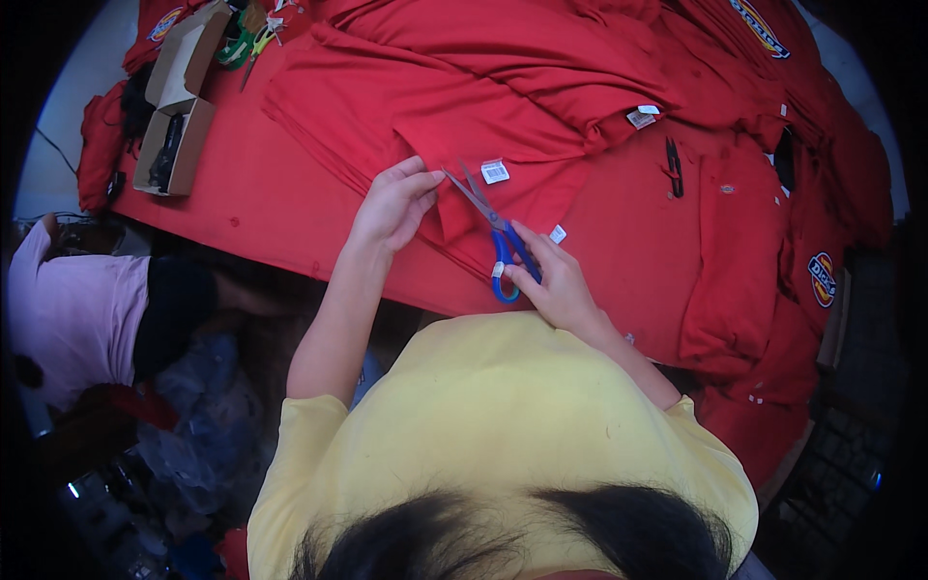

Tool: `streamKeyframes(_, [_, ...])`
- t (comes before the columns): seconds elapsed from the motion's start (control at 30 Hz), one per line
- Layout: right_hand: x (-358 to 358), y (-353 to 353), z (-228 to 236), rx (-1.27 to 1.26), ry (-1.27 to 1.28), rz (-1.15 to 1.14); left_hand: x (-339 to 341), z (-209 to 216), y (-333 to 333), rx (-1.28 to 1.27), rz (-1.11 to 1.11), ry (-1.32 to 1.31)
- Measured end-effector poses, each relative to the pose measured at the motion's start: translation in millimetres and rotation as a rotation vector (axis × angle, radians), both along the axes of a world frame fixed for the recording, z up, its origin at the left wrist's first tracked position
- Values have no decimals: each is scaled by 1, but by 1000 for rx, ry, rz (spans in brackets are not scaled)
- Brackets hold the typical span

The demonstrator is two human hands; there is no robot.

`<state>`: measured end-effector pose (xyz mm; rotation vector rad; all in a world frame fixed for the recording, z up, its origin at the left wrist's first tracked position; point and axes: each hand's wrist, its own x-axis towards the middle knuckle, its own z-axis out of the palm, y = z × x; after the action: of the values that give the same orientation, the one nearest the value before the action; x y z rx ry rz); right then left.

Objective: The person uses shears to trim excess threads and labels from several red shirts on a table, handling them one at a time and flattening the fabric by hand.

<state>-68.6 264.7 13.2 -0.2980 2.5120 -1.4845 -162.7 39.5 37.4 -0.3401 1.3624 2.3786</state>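
My right hand [561, 285] is closed round the blue handles of a pair of scissors [497, 220]. Their metal blades are parted and point up and to the left. Beside the blade tips, my left hand [394, 205] pinches with thumb and forefinger; what is between them, if anything, is too small to make out. Under both hands lies red knit clothing [464, 126], spread in folds. A white label [495, 171] sits on it just right of the blades, and another small white tag [558, 234] shows above my right hand.
More red garments [735, 251] with embroidered patches heap along the right. Black thread snips [674, 166] lie on the red-covered table [261, 227]. An open cardboard box [188, 145] and another scissors [257, 53] are at the far left. A person in a pink top [82, 314] is bent low at left.
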Motion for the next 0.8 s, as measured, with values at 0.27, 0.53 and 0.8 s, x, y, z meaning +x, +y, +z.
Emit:
streamKeyframes(0.27, [0, -6, 11, -48, 49, -1, 12, 10, 10, -44, 67, 95])
streamKeyframes(0.53, [0, -8, 0, -266, -55, -11, 16, 14, 16, -89, 43, 174])
streamKeyframes(0.8, [3, -7, 4, -571, -365, -18, 18, 24, 20, -111, 93, 159])
